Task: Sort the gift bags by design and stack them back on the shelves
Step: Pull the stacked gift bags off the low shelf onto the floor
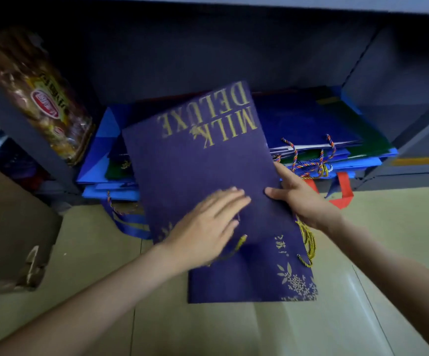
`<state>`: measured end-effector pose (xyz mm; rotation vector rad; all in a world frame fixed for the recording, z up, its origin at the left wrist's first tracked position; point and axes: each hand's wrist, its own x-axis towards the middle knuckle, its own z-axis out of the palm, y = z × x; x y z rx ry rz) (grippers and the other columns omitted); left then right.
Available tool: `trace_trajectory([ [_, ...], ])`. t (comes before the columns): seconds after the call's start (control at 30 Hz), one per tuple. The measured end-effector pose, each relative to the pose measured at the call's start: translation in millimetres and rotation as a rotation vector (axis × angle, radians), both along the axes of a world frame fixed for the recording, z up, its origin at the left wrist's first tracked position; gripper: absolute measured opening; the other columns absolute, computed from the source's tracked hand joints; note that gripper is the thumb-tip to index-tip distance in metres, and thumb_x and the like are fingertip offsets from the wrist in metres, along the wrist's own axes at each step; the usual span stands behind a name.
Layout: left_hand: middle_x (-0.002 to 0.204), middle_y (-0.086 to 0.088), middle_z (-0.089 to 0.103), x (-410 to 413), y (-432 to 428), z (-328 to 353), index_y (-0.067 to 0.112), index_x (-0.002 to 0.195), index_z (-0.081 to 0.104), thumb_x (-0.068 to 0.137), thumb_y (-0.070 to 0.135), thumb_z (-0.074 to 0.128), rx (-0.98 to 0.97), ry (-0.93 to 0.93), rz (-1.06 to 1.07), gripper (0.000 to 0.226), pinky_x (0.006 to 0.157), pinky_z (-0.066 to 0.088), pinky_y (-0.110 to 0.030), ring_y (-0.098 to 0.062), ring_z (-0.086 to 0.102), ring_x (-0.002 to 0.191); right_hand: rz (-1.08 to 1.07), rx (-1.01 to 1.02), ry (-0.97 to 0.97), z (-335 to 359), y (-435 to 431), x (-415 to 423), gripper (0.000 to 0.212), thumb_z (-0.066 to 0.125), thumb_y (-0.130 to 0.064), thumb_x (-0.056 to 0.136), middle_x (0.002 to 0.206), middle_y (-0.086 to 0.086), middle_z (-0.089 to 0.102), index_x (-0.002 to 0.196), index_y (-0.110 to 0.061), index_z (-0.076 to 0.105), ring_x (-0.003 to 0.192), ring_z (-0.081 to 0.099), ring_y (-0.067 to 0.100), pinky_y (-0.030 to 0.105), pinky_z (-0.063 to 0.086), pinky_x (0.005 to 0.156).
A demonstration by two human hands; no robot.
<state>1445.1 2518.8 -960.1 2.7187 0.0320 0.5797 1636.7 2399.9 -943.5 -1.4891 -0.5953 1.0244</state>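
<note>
At far left a cardboard box (10, 227) sits on the floor (234, 330). Above it, a blurred snack packet (36, 98) leans in the shelf (208, 47). Next come loose blue bags (100, 155) on the bottom level.

Your left grip (205, 227) is released, fingers flat on the purple Milk Deluxe bag (195, 163). This bag lies tilted. Its far end reaches over the shelved bags, and its near end covers a second purple bag (246, 278) on the floor. Your right grip (303, 199) grasps the Milk Deluxe bag's right edge, thumb on top and fingers hidden beneath.

Expect folded paper that is light, fairly stiff, smooth enough to slide and easily creased. Hold it by both side edges, not the gold cord handle (308, 240).

Rightmost is a stack of blue and green bags (311, 119) with braided cords. How many bags it holds, and their designs, cannot be made out, and the shelf's depth is dark.
</note>
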Motion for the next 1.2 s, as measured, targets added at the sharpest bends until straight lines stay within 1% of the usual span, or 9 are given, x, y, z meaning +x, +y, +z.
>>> trace_trajectory([
  [0.13, 0.148, -0.021, 0.034, 1.6, 22.0, -8.2, 0.014, 0.143, 0.040, 0.085, 0.000, 0.062, 0.200, -0.051, 0.166, 0.064, 0.117, 0.016, -0.045, -0.033, 0.024, 0.140, 0.215, -0.159, -0.127, 1.8, -28.7, 10.3, 0.051, 0.042, 0.016, 0.092, 0.112, -0.009, 0.066, 0.127, -0.021, 0.052, 0.094, 0.066, 0.001, 0.018, 0.053, 0.075],
  [0.27, 0.153, -0.023, 0.021, 1.4, 34.5, -15.4, 0.025, 0.147, 0.028, 0.083, 0.022, 0.071, 0.241, 0.032, 0.299, 0.077, 0.112, 0.014, -0.057, -0.040, 0.015, 0.141, 0.420, -0.285, -0.249, -5.3, -52.3, 18.6, 0.051, 0.045, 0.012, 0.093, 0.130, -0.002, 0.060, 0.136, -0.016, 0.048, 0.114, 0.059, 0.008, 0.021, 0.048, 0.087],
  [0.43, 0.155, 0.012, 0.012, 1.3, 48.1, -21.6, 0.044, 0.147, 0.015, 0.091, 0.024, 0.062, -0.378, 0.233, 0.305, 0.076, 0.104, 0.032, -0.037, -0.010, 0.025, 0.136, 0.474, -0.357, -0.308, -6.1, -65.6, 26.5, 0.048, 0.046, 0.008, 0.095, 0.123, -0.005, 0.062, 0.128, -0.027, 0.050, 0.105, 0.061, 0.001, 0.014, 0.047, 0.085],
  [0.53, 0.138, 0.002, 0.040, -1.1, 41.3, -29.3, 0.039, 0.142, 0.034, 0.092, 0.018, 0.061, -0.544, 0.283, 0.351, 0.061, 0.097, 0.039, -0.030, -0.016, 0.044, 0.123, 0.462, -0.455, -0.663, -15.9, -66.6, 32.0, 0.045, 0.051, 0.001, 0.095, 0.127, -0.001, 0.059, 0.130, -0.027, 0.050, 0.113, 0.056, 0.011, 0.012, 0.042, 0.088],
  [0.6, 0.112, 0.004, 0.061, -3.7, 32.5, -32.8, 0.037, 0.134, 0.041, 0.093, 0.015, 0.059, -0.620, 0.277, 0.378, 0.050, 0.074, 0.054, -0.030, -0.014, 0.063, 0.090, 0.446, -0.558, -0.956, -25.7, -65.3, 36.0, 0.043, 0.053, -0.009, 0.096, 0.129, 0.004, 0.058, 0.136, -0.023, 0.049, 0.117, 0.054, 0.025, 0.026, 0.041, 0.093],
  [0.8, 0.079, 0.008, 0.058, 0.6, 29.2, -52.8, 0.031, 0.127, 0.043, 0.093, 0.013, 0.058, -0.656, 0.285, 0.538, 0.041, 0.042, 0.034, -0.011, -0.002, 0.050, 0.046, 0.197, -0.520, -1.691, -46.7, -67.4, 32.1, 0.084, 0.080, -0.008, 0.063, 0.109, 0.009, 0.062, 0.138, -0.012, 0.044, 0.095, 0.055, 0.030, 0.043, 0.039, 0.088],
  [0.93, 0.141, -0.012, 0.036, 3.7, 25.8, -81.6, 0.023, 0.149, 0.022, 0.093, 0.013, 0.058, -0.583, 0.423, 0.623, 0.066, 0.078, 0.042, -0.024, -0.020, 0.057, 0.096, 0.515, -0.626, -1.627, -86.9, -84.1, -6.7, 0.122, 0.092, -0.043, 0.035, 0.125, 0.011, 0.061, 0.141, -0.019, 0.038, 0.107, 0.062, 0.030, 0.052, 0.048, 0.088],
  [1.07, 0.144, -0.010, 0.021, 1.2, 9.8, -105.3, 0.025, 0.151, 0.013, 0.094, 0.013, 0.058, -0.650, 0.566, 0.556, 0.074, 0.085, 0.033, -0.020, -0.011, 0.042, 0.099, 0.802, -0.828, -1.422, -150.8, -125.2, -55.8, 0.140, 0.079, -0.071, 0.024, 0.139, 0.010, 0.052, 0.147, -0.023, 0.033, 0.124, 0.053, 0.033, 0.065, 0.045, 0.087],
  [1.2, 0.146, -0.012, 0.023, 3.0, 4.5, -124.2, 0.023, 0.150, 0.020, 0.091, 0.008, 0.061, -0.738, 0.520, 0.568, 0.074, 0.088, 0.028, -0.014, -0.017, 0.042, 0.119, 0.858, -0.877, -1.267, -184.0, -143.2, -84.7, 0.141, 0.073, -0.070, 0.026, 0.146, 0.011, 0.044, 0.151, -0.028, 0.021, 0.131, 0.045, 0.036, 0.071, 0.040, 0.088],
])
